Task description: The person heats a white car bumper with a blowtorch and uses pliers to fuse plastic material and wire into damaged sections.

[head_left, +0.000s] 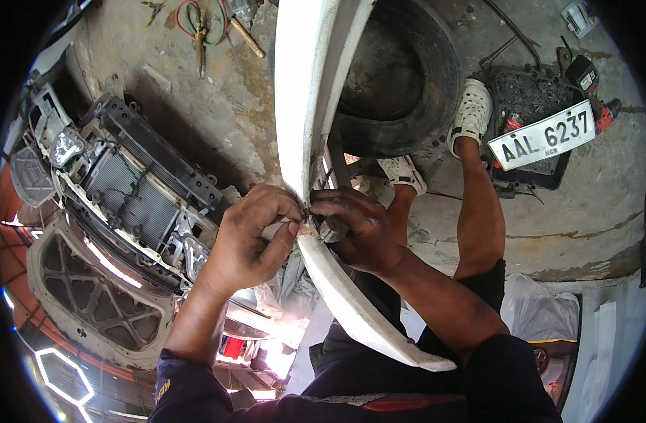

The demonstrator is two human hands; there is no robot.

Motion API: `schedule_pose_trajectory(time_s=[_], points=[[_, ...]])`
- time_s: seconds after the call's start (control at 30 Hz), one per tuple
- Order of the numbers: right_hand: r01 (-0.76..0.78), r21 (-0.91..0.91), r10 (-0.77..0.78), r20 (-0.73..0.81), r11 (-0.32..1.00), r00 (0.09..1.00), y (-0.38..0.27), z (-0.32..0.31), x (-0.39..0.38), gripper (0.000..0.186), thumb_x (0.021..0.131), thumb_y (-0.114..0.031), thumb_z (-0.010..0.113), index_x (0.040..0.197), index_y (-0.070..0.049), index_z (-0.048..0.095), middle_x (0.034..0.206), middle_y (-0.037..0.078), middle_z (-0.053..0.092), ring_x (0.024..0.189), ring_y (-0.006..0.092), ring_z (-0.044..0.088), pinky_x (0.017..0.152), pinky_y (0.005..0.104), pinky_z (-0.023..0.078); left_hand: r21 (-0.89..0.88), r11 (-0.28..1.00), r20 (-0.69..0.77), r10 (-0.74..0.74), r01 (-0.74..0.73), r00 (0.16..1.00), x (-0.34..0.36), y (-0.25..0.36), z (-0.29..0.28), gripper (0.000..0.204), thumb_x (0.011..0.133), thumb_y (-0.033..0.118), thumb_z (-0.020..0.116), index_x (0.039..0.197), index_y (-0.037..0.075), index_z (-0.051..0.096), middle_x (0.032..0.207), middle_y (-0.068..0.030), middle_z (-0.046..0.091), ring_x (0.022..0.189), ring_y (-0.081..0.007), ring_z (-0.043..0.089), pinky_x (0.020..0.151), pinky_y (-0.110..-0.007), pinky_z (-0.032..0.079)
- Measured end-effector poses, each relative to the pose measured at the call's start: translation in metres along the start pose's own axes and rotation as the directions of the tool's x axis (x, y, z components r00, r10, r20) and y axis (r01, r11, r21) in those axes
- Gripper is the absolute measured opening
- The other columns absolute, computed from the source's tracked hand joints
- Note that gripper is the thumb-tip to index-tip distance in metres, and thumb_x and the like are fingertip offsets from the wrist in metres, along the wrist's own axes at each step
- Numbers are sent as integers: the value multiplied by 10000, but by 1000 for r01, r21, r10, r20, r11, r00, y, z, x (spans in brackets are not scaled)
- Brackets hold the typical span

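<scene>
A long white car bumper (295, 84) stands on edge in front of me, running from the far edge down to a tapered end near my lap. Midway along it, my left hand (252, 236) pinches the edge, thumb and fingertips together. My right hand (355, 225) is on the inner side, its fingers curled against the same spot, almost meeting the left. A small pale patch shows on the bumper between the fingertips. Whether a small part is also held there cannot be made out.
A tyre (443, 77) lies beyond the bumper, near my white shoes (472, 113). To the right, a license plate (545, 135) rests on a black tray (552, 180). A car front with exposed radiator (132, 187) stands left. Hoses with a brass torch (199, 53) lie far left.
</scene>
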State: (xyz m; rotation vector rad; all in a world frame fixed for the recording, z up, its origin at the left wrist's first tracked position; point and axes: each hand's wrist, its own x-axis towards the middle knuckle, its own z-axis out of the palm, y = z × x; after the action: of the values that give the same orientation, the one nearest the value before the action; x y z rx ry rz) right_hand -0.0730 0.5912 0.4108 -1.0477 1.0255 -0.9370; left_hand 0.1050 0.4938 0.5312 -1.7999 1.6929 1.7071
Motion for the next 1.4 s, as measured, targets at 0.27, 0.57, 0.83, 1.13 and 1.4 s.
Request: schedule_pose_trajectory(time_s=[0.27, 0.57, 0.83, 1.13, 1.4], points=[[19, -4, -19, 3, 1000, 1000, 3, 4, 0, 473, 715, 9, 793, 1173, -70, 702, 1186, 155, 741, 1019, 336, 752, 863, 411, 621, -65, 995, 130, -64, 73, 989, 9, 2, -15, 111, 869, -13, 721, 964, 35, 691, 920, -117, 703, 920, -322, 692, 866, -409, 534], [-16, 7, 16, 23, 1000, 1000, 3, 1, -2, 467, 722, -9, 774, 1180, -77, 715, 1200, 135, 734, 1056, 321, 741, 905, 420, 615, 170, 981, 151, 65, -91, 986, 13, 8, -15, 96, 887, 6, 721, 955, 45, 665, 924, -105, 678, 920, -331, 678, 852, -420, 533], [0, 107, 3, -27, 994, 1000, 13, 17, -7, 459, 735, -39, 807, 1183, -87, 719, 1222, 123, 730, 1090, 325, 732, 931, 420, 611, 283, 958, 246, -18, -54, 969, 19, 13, -30, 132, 874, 62, 758, 963, 51, 660, 924, -116, 674, 926, -343, 680, 858, -438, 543], [-138, 134, 132, 58, 981, 990, 0, 10, -2, 409, 821, -117, 832, 1213, -87, 722, 1209, 144, 742, 1101, 304, 734, 933, 404, 583, 400, 907, 257, 28, -133, 966, 22, 21, -31, 97, 881, 32, 728, 947, 41, 657, 897, -125, 659, 902, -356, 668, 820, -455, 538], [-605, 241, 509, 358, 759, 782, -7, -14, 6, 506, 910, -298, 858, 1286, 1, 698, 1204, 159, 750, 1120, 225, 726, 977, 357, 560, 103, 962, 164, -268, 254, 949, 7, 12, -27, 66, 993, 72, 675, 995, 10, 651, 837, -90, 663, 792, -280, 659, 752, -372, 521]])
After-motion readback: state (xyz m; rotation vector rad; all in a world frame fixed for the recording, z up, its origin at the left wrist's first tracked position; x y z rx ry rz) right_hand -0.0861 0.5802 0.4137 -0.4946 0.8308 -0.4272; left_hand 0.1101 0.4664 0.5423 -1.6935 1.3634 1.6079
